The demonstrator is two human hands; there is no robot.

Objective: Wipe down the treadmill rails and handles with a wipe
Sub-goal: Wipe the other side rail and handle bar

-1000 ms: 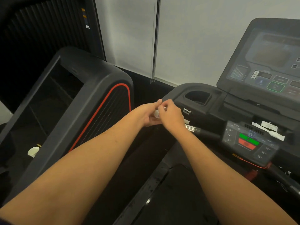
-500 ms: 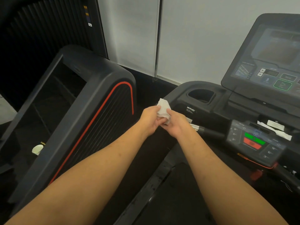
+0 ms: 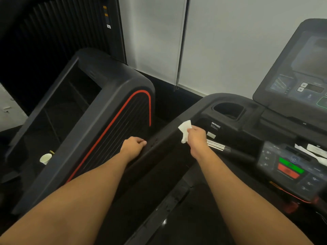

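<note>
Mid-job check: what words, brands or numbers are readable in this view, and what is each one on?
"EGWAY" (first letters uncertain): brand label below the cup holder; the smaller print under it is blurred.
"9", "6", "3": left keypad column, and again on the right keypad column.
Green button, red button, console screen, yellow stickers: too blurred to read.

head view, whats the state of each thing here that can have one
wipe, crumpled, pinched by right hand
left hand, fingers curled on side rail
console screen, lit
cup holder, looks empty
</note>
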